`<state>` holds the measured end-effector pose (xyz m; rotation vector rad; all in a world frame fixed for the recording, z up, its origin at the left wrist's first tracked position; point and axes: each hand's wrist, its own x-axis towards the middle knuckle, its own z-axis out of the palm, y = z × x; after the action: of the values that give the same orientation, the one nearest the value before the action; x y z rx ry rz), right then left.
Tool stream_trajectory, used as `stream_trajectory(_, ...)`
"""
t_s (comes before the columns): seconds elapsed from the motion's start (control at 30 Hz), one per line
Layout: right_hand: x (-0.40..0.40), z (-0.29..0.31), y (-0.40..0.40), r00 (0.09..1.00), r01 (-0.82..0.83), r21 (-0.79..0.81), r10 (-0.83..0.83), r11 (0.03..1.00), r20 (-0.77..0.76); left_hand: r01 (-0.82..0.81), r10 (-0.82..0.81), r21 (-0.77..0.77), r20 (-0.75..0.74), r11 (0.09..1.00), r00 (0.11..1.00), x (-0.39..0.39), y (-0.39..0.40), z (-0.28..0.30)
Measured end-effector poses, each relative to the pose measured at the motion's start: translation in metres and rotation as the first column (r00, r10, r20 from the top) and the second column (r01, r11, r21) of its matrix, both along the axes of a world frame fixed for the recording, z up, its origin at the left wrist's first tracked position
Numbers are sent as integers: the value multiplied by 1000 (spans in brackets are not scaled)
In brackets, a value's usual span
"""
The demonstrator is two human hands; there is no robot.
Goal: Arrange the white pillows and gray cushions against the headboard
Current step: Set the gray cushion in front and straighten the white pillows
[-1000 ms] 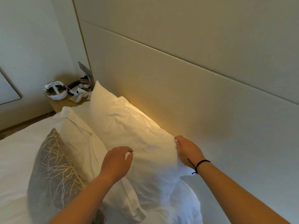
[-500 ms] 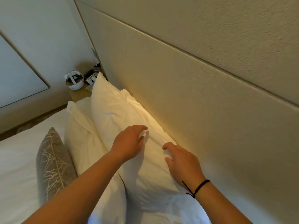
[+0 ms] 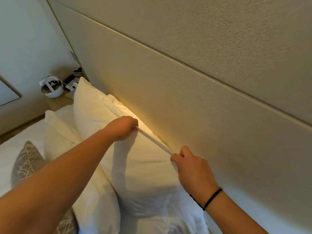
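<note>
While both hands gripped the top edge of the back pillow (image 3: 135, 166), that edge ran as a taut strip from the far left toward the near right, parallel to the headboard (image 3: 185, 107) and just beside it. The left hand (image 3: 124, 128) was closed on the far end of the strip, fingers curled over the fabric; the right hand (image 3: 192, 168) pinched the near end, knuckles up, close to the headboard. Between them the hem was stretched straight.

The pillow itself stood leaning on the headboard, its long axis along the wall, with a glow of warm light in the gap behind it. A second white pillow (image 3: 64, 141) leaned in front of it, to the left, and a gray cushion (image 3: 27, 164) with a pale branch pattern stood nearer still to the left on the white bed (image 3: 10, 157). Far off, a nightstand (image 3: 57, 102) held a white headset (image 3: 51, 87).

Judging by the grip, the next move would be a lift or tug along the wall, so both hands would have to travel together to keep the edge level. The right hand was nearer the wall; the left reached further.
</note>
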<state>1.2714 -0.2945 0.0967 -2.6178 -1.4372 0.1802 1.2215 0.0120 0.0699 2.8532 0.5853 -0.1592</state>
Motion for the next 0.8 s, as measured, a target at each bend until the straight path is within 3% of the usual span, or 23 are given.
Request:
stream_trajectory(0.23,1,-5,-22,989,137,-236,-119,962,89,-55,60,-30,224,998,973,15,-5,-2)
stream_trajectory(0.43,-1,-18,-45,988,144,-439,-102,887,117,-67,79,-52,276,996,958,24,-9,-15)
stream_trajectory(0.57,-8,-16,-48,997,72,-568,-41,820,67,0,-2,10,195,1000,981,23,-9,-24)
stream_trajectory(0.8,-19,9,10,994,54,-372,-13,927,112,15,-27,99,127,995,991,-6,36,-43)
